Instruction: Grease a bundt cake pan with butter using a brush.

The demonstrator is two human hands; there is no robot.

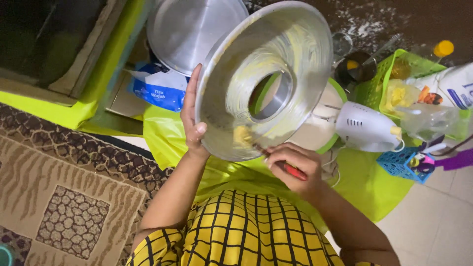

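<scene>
I hold the ring pan [276,74] tilted up in front of me, its open inside facing my chest, above the green sheet [374,187] spread on the floor. It is thin metal, stiff and probably light, so I judge the bare outer rim the place to grip; the inside is smeared with yellow grease and would slip under my fingers. My left hand [191,116] clasps that rim, thumb hooked over the edge. The pan is silvery, wide and flared, with a hollow tube through the middle and pale yellow streaks around the wall. My right hand [291,165] is clenched around a brush [276,157] with a red handle, its tip touching the lower wall where a yellow lump sits. Behind the pan lies a round metal lid [189,32], with a blue packet [160,88] beneath it. To the right a white hand mixer [367,128] rests across a bowl, a green basket [379,83] beyond it and a small blue basket [401,165] nearer. A patterned rug [64,197] lies to my left.
</scene>
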